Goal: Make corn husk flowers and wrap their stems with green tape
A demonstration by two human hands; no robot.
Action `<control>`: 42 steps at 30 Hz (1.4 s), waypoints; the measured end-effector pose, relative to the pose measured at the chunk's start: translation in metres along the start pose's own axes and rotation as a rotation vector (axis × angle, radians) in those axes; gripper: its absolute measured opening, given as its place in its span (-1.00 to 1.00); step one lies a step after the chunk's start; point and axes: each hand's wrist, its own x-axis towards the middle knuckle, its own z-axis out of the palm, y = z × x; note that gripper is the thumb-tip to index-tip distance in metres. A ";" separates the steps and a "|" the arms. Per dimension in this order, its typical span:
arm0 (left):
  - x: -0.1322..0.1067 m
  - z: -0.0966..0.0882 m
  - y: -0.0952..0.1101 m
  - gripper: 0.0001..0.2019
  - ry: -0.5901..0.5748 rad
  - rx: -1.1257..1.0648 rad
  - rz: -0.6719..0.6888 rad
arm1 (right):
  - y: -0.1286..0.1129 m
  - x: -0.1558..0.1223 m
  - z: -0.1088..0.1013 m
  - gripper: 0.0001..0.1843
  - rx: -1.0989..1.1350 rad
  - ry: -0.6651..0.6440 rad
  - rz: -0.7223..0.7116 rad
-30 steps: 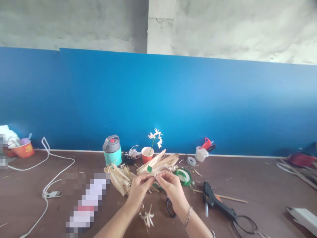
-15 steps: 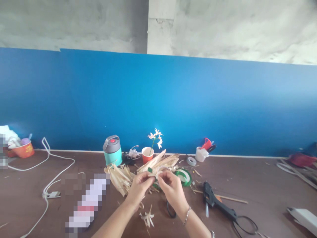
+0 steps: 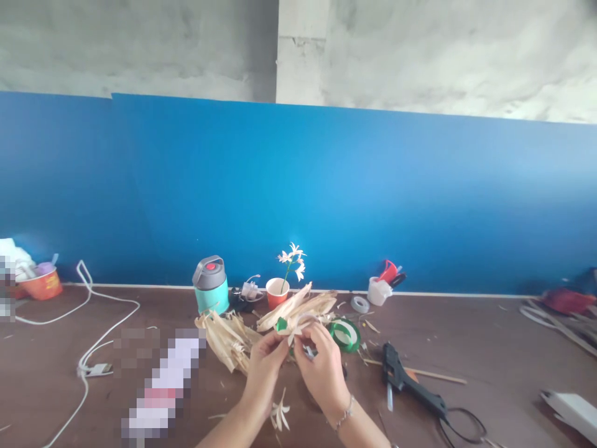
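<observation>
Both hands, left hand (image 3: 265, 362) and right hand (image 3: 323, 366), pinch a small pale flower (image 3: 294, 336) between their fingertips in the head view, above the brown surface (image 3: 504, 348). From it, an orange-and-white cup (image 3: 278, 301) stands toward eleven o'clock, a loose flower (image 3: 280, 413) lies toward six, and a black glue gun (image 3: 415, 384) between three and four.

Left hand (image 3: 265, 364) and right hand (image 3: 325, 367) nearly meet (fingers (image 3: 321, 336) pinched).

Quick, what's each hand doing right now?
Left hand: closed, pinching a small pale flower-like piece.
Right hand: closed, fingers pinched at the same piece.
</observation>
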 end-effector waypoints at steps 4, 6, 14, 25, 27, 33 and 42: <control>0.002 -0.003 -0.004 -0.83 -0.038 -0.025 0.016 | 0.000 0.000 -0.001 -0.86 -0.023 0.020 -0.045; 0.003 -0.004 -0.006 -0.84 -0.042 -0.032 0.019 | -0.001 0.000 -0.002 -0.86 -0.035 0.024 -0.070; 0.005 -0.004 -0.008 -0.81 -0.020 -0.105 -0.012 | -0.005 0.000 -0.003 -0.83 -0.069 0.008 -0.130; 0.003 -0.003 0.002 -0.80 0.027 0.016 0.059 | -0.008 0.003 -0.004 -0.88 0.387 -0.128 0.273; 0.003 -0.003 0.004 -0.79 0.030 0.015 0.065 | -0.008 0.004 -0.003 -0.81 0.574 -0.176 0.414; 0.004 -0.003 0.004 -0.80 -0.015 0.001 0.065 | -0.008 0.007 -0.003 -0.70 0.792 -0.218 0.602; 0.007 -0.007 -0.002 -0.77 0.007 0.048 -0.046 | -0.011 0.004 -0.007 -0.88 0.173 -0.104 0.186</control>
